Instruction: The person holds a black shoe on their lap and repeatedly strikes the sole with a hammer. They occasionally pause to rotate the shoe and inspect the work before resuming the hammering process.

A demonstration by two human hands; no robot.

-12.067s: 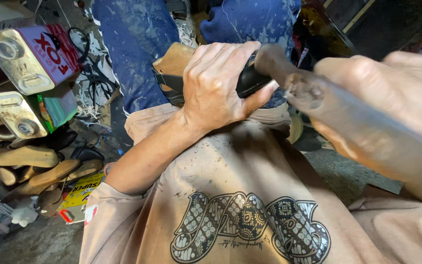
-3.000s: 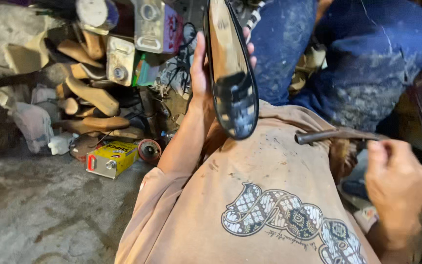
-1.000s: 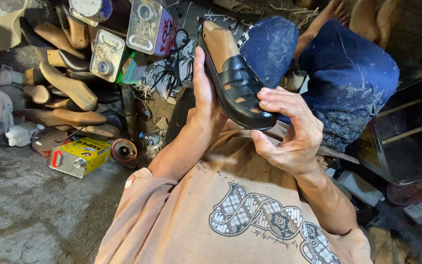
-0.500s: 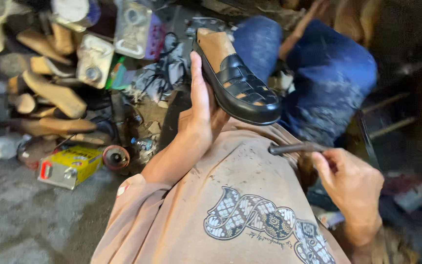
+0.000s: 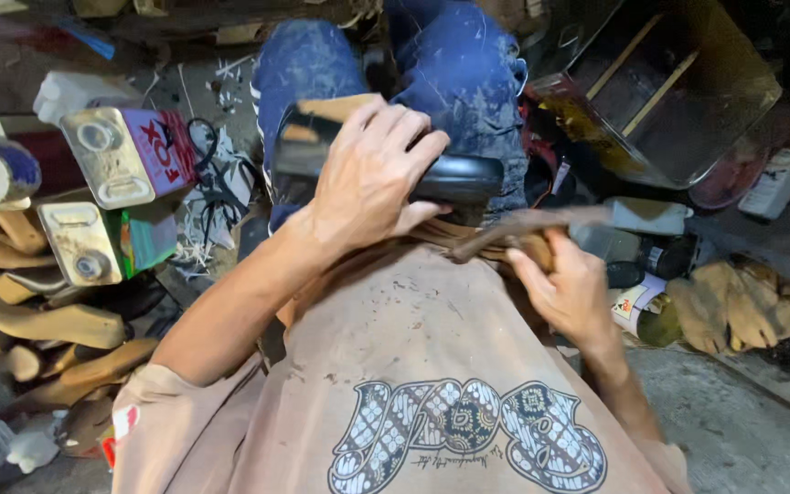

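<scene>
1. Left hand [image 5: 372, 178] clamped over one black shoe [image 5: 454, 176], pressed down on the lap, just above the blue-jeaned knees [image 5: 468, 82].
2. Right hand [image 5: 569, 293] closed round a metal tool [image 5: 528, 227], blurred, probably a hammer, tip just below the shoe.
3. Best done with the shoe held flat and firm, fingers away from the tool.
4. Two tin cans [image 5: 130, 155] on the left; several wooden lasts [image 5: 57, 325] below.

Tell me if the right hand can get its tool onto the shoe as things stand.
Probably yes. The right hand holds the tool just beside the black shoe, which the left hand grips; nothing lies between them.
</scene>
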